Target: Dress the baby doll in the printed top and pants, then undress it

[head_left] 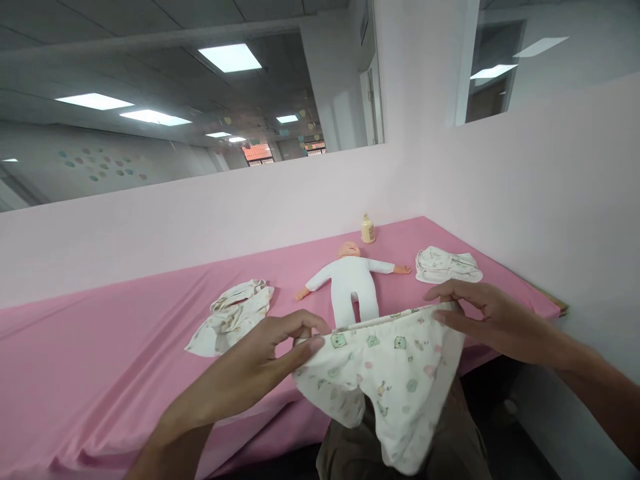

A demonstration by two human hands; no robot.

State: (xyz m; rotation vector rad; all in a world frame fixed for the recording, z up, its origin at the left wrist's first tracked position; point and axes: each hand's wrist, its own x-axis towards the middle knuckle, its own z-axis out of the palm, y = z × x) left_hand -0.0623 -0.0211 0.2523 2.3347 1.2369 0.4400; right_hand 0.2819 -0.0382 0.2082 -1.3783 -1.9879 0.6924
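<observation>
I hold up a pair of small white baby pants (387, 380) printed with little animals, its waistband stretched between my hands. My left hand (270, 360) pinches the left end of the waistband, and my right hand (487, 313) grips the right end. The legs of the pants hang down in front of the table edge. Just beyond the pants a baby doll (353, 280) in a white bodysuit lies on its back on the pink table (100, 360), arms spread.
A crumpled patterned garment (233, 317) lies left of the doll, and another folded white garment (447, 265) lies to its right. A small cream bottle (368, 229) stands behind the doll's head by the pink partition wall (200, 213). Dark floor shows below the table edge.
</observation>
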